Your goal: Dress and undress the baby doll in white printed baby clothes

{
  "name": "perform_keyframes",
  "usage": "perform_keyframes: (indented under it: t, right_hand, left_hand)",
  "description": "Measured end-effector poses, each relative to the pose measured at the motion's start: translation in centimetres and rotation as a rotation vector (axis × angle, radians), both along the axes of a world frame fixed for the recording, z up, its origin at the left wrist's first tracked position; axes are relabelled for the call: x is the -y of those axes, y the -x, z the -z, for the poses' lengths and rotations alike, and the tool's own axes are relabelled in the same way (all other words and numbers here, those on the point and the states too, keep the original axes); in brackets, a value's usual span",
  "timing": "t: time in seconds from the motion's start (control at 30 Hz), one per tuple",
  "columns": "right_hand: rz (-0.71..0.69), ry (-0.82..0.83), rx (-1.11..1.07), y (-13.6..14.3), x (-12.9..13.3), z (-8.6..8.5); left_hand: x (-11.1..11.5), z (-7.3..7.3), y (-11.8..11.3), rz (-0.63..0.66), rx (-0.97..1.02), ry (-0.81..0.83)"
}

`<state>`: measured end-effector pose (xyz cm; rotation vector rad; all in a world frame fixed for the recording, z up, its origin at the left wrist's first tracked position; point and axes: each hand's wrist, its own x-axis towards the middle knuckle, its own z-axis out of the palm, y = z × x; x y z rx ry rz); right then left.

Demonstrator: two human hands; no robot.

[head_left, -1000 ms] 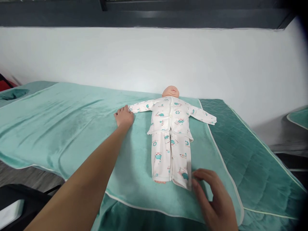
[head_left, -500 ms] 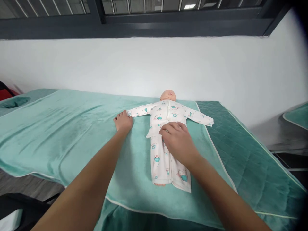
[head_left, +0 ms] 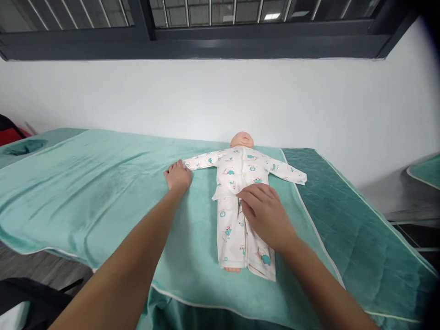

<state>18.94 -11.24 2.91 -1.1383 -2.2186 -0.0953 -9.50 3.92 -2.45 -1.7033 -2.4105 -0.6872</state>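
A baby doll (head_left: 241, 139) lies face up on a light green blanket (head_left: 113, 183), its head toward the wall. It wears a white pajama top (head_left: 228, 167) with small coloured prints, both sleeves spread sideways, and matching pajama pants (head_left: 231, 238). Toes peep out below one pant leg. My left hand (head_left: 178, 175) is closed at the end of the left-hand sleeve, covering the cuff. Over the waist, my right hand (head_left: 264, 208) has its fingers drawn together, fingertips at the top's lower front edge; the thumb is partly hidden.
A darker quilted cover (head_left: 347, 220) lies to the right under the blanket. Behind the bed rises a white wall (head_left: 206, 101) below a dark window frame (head_left: 240, 43). A black item (head_left: 30, 298) stands at lower left, and a red-and-black item (head_left: 10, 133) at far left.
My right hand has shifted slightly right and lower along the top's front edge. My left hand stays at the sleeve end. The whole view has tilted a little.
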Motion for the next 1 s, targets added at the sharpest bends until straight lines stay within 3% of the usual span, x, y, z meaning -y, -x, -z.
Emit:
perform_keyframes:
  t: [0.17, 0.3, 0.43, 0.57, 0.67, 0.83, 1.0]
  right_hand:
    - [0.031, 0.024, -0.351, -1.7, 0.2, 1.0]
    - [0.264, 0.095, -0.651, -4.9, -1.1, 4.5]
    - [0.474, 0.267, -0.852, -6.6, -1.9, 6.9]
    - [0.390, 0.369, -0.798, -6.1, -1.7, 6.9]
    - [0.330, 0.412, -0.803, -5.8, -1.4, 6.7]
    - [0.315, 0.306, -0.720, -6.1, -1.5, 7.2]
    - [0.237, 0.274, -0.550, -5.9, -1.3, 6.8]
  left_hand:
    - [0.1, -0.2, 0.1, 0.017, 0.102, -0.092]
    - [1.4, -1.3, 0.3, 0.039, 0.244, -0.218]
    - [4.7, -1.9, -0.4, 0.106, 0.281, -0.222]
    - [9.2, -1.5, -2.4, 0.286, 0.391, -0.061]
    - [11.8, -1.3, -4.3, 0.405, 0.368, 0.067]
    - [12.8, -1.2, -6.9, 0.403, 0.148, 0.109]
    - [13.3, -0.9, -8.1, 0.394, -0.007, 0.009]
